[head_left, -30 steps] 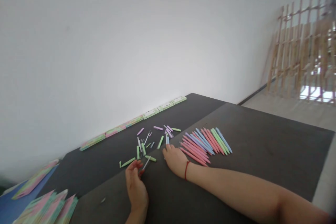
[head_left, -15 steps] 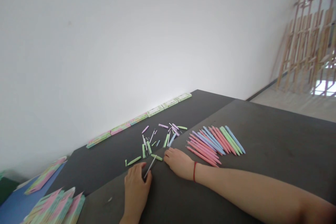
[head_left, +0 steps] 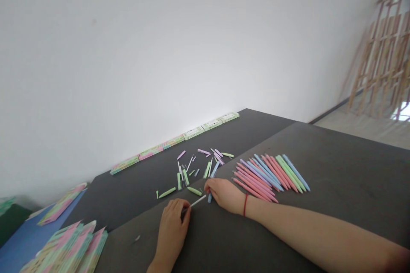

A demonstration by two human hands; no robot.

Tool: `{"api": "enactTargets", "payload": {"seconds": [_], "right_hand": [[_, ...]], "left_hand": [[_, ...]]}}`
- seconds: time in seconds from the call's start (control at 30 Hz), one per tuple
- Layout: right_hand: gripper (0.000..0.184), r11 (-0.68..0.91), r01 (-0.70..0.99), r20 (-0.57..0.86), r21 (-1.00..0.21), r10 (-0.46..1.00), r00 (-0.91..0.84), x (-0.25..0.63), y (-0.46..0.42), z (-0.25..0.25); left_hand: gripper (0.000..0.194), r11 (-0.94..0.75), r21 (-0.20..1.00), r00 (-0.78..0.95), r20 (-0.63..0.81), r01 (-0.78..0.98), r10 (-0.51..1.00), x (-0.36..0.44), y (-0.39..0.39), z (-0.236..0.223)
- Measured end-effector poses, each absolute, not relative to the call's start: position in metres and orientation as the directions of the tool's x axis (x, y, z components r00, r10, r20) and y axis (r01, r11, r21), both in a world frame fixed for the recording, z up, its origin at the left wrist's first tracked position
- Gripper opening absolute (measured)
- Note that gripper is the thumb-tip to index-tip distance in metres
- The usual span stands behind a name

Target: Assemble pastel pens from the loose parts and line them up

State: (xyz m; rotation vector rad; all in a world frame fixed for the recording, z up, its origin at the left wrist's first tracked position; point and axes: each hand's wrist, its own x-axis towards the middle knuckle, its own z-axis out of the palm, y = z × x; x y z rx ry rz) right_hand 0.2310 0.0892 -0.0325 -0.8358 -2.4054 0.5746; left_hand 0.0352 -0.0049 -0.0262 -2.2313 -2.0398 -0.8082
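Note:
My left hand (head_left: 171, 228) rests on the dark table (head_left: 336, 179) with its fingers closed round a thin white pen refill (head_left: 197, 201) that points up and right. My right hand (head_left: 224, 194), with a red string at the wrist, lies just beyond it, fingers curled on a small blue pen part (head_left: 209, 198). Loose green, purple and blue pen parts (head_left: 198, 168) lie scattered beyond both hands. A row of assembled pink, blue and green pens (head_left: 272, 172) lies to the right of my right hand.
Flat pastel boxes (head_left: 179, 140) line the wall at the table's far edge. Stacks of pastel packaging (head_left: 67, 249) sit at the lower left, partly on a blue surface (head_left: 19, 245). A wooden lattice (head_left: 384, 51) leans against the wall at the far right.
My right hand has drawn back slightly from the loose parts and now holds a blue piece. The refill in my left hand has tilted toward my right hand. The view has shifted a little.

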Motion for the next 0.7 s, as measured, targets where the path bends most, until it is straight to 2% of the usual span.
{"api": "enactTargets", "payload": {"seconds": [0.1, 0.23, 0.33, 0.4, 0.57, 0.63, 0.7], "right_hand": [[0.024, 0.697, 0.451, 0.334, -0.557, 0.686, -0.646, 0.231, 0.092, -0.036], [0.026, 0.693, 0.460, 0.331, -0.554, 0.691, -0.642, 0.232, 0.096, -0.041], [0.026, 0.718, 0.457, 0.335, -0.525, 0.667, -0.665, 0.232, 0.096, -0.040], [0.023, 0.758, 0.470, 0.327, -0.451, 0.631, -0.704, 0.232, 0.094, -0.037], [0.017, 0.796, 0.586, 0.232, -0.151, 0.605, -0.762, 0.231, 0.083, -0.022], [0.016, 0.788, 0.602, 0.194, -0.126, 0.615, -0.764, 0.232, 0.077, -0.016], [0.014, 0.789, 0.591, 0.165, -0.168, 0.613, -0.772, 0.233, 0.072, -0.011]], "left_hand": [[0.010, -0.187, 0.304, 0.071, 0.356, 0.934, 0.932, 0.040, -0.006, -0.026], [0.009, -0.168, 0.279, 0.053, 0.377, 0.945, 0.925, 0.040, -0.005, -0.030], [0.017, -0.155, 0.273, 0.030, 0.413, 0.949, 0.910, 0.038, -0.005, -0.031], [0.022, -0.166, 0.271, 0.034, 0.433, 0.948, 0.901, 0.039, -0.007, -0.030], [0.021, -0.236, 0.276, 0.095, 0.442, 0.932, 0.892, 0.048, -0.013, -0.022], [0.021, -0.268, 0.310, 0.122, 0.418, 0.912, 0.900, 0.053, -0.015, -0.020], [0.026, -0.281, 0.394, 0.131, 0.366, 0.875, 0.921, 0.059, -0.016, -0.020]]}}
